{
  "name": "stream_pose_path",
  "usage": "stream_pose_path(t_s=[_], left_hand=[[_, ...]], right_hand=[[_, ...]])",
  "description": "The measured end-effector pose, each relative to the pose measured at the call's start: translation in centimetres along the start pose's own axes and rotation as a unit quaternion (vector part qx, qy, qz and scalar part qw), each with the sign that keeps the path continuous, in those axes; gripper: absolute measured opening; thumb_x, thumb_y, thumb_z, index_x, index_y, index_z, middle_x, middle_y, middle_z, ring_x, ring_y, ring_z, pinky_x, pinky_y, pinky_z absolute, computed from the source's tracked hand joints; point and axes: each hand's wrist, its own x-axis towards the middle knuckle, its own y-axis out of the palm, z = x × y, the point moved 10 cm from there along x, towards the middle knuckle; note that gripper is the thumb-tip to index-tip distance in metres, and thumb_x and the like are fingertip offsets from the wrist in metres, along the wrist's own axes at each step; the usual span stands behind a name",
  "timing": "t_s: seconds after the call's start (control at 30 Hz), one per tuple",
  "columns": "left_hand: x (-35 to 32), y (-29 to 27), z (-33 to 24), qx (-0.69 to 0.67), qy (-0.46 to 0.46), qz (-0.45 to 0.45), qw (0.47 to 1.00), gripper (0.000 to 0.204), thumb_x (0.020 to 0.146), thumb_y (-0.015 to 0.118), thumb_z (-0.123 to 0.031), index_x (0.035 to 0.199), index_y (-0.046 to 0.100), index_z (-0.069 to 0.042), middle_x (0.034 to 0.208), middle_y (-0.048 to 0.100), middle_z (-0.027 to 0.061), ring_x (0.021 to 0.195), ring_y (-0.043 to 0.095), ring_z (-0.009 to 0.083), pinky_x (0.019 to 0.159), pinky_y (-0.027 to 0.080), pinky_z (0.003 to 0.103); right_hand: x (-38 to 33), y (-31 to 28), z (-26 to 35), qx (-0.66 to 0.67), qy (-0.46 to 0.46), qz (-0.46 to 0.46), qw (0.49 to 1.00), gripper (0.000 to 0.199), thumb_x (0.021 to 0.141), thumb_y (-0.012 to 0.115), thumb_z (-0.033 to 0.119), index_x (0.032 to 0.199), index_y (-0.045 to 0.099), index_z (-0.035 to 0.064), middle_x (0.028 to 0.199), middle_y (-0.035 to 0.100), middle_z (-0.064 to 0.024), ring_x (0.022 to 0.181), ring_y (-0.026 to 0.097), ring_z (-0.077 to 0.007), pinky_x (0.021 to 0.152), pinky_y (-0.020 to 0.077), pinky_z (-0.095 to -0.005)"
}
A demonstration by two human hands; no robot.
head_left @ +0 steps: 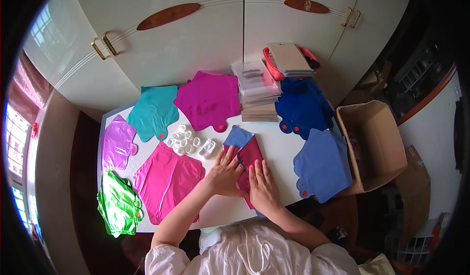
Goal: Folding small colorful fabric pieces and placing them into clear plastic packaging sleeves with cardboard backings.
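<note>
Head view: both hands are lying flat, fingers together, on a dark crimson foil balloon, deflated and smooth, which is sitting near the middle of the front edge of the white table. The left hand is pressing its palm on the balloon's left side, with the fingers pointing toward the back edge; it is not pinching anything. The right hand is resting palm down on the lower part of the same balloon, fingers extended and close together, gripping nothing. A small blue foil piece is peeking out from under the crimson balloon on its far side. Just left of it, a cluster of small translucent white plastic clips is lying loose on the tabletop. A glossy pink foil stack is occupying the front left area, a crinkled green foil stack is overhanging the front left corner, and a lilac foil stack is sitting along the left edge. A teal stack and a magenta stack are lying at the back edge. Clear flat packets are piled at the back centre. Dark blue foil and matte periwinkle foil are covering the right edge, beside an open cardboard box.
</note>
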Motion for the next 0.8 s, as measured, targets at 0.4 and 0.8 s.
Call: stream_pose_path(t_s=[0.4, 0.8], left_hand=[[0.1, -2.5, 5.9, -0.380, -0.125, -0.198, 0.895, 0.050, 0.079, 0.062, -0.009, 0.126, 0.049, 0.002, 0.105, 0.062, 0.0175, 0.093, 0.065, 0.0218, 0.077, 0.052, 0.031], [3.3, -0.4, 7.7, -0.253, -0.202, -0.058, 0.945, 0.031, 0.076, 0.066, -0.029, 0.080, 0.064, 0.002, 0.071, 0.065, 0.0158, 0.069, 0.065, 0.0292, 0.064, 0.050, 0.039]], right_hand=[[0.3, -0.2, 0.4, -0.036, 0.002, -0.011, 0.999, 0.044, 0.086, 0.045, 0.012, 0.125, 0.049, -0.0080, 0.133, 0.045, -0.0282, 0.131, 0.037, -0.0426, 0.109, 0.0299, -0.0487], [0.3, 0.1, 0.8, -0.040, -0.010, -0.001, 0.999, 0.044, 0.087, 0.044, 0.014, 0.125, 0.049, -0.0070, 0.132, 0.047, -0.0280, 0.130, 0.039, -0.0407, 0.111, 0.0263, -0.0486]])
